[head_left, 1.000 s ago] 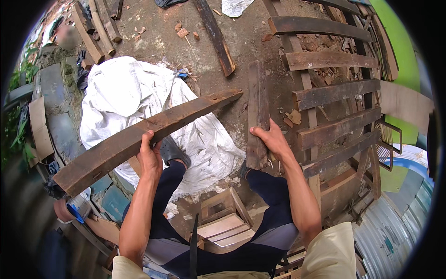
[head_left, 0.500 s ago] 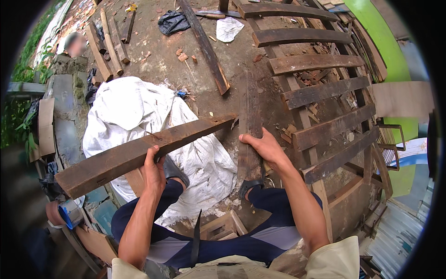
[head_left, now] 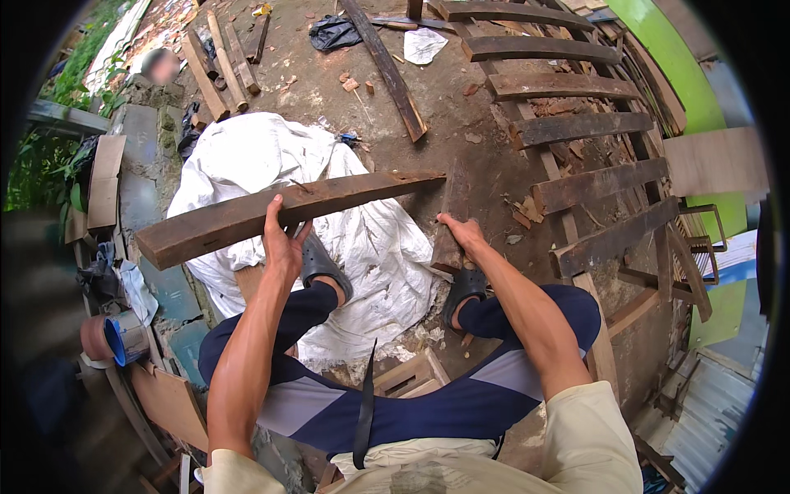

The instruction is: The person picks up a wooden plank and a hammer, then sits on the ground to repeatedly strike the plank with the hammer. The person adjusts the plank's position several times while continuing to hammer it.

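Observation:
A long dark wooden plank [head_left: 210,224] slants across in front of me, over a white sack [head_left: 247,156]. My left hand [head_left: 284,241] grips it from below, thumb and fingers around its lower edge. A nail-like spike sticks up from its top edge near that hand. A second, shorter dark plank [head_left: 449,249] points away from me near my right foot. My right hand [head_left: 466,234] is closed on its right side, with the thumb across its top. The far end of the first plank meets or overlaps the second; I cannot tell whether they touch.
On the right lies a slatted wooden frame [head_left: 588,128]. Another long beam [head_left: 387,70] lies ahead, near a black plastic bag [head_left: 335,33]. A broken block wall [head_left: 136,185] runs along the left, with a person's head [head_left: 160,66] beyond it. Several timber pieces [head_left: 226,62] lie far left.
The second plank has been lowered and tilted away, with my right hand moving down along with it. My left hand still holds the first plank, now a little farther away. The view has shifted.

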The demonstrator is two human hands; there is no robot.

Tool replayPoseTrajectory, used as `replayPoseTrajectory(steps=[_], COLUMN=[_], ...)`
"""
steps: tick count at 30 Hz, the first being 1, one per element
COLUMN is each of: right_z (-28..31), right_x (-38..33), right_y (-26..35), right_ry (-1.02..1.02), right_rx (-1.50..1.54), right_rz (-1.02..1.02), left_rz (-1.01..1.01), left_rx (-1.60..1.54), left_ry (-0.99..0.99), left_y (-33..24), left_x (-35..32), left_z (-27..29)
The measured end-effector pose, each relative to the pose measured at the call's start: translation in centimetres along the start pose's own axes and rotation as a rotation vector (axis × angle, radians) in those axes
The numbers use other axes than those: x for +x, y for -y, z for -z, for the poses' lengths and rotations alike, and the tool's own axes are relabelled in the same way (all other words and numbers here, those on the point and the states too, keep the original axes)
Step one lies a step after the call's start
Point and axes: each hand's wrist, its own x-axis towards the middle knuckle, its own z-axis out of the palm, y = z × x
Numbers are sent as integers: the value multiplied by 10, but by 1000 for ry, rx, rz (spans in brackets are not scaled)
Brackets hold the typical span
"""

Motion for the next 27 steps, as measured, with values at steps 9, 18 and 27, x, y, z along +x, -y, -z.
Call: replayPoseTrajectory(steps=[9,18,27], right_z=[-7,-9,-20], right_x=[45,66,26], right_y=[-51,-77,-64], right_ry=[-90,-189,69], right_rx=[-235,-387,-153], right_rz=[63,39,-19], left_rz=[-23,-225,-254], left_rx=[64,112,175], left_ry=[155,117,97], left_y=[10,7,-26], left_x=[-15,-32,-31], left_z=[23,24,8])
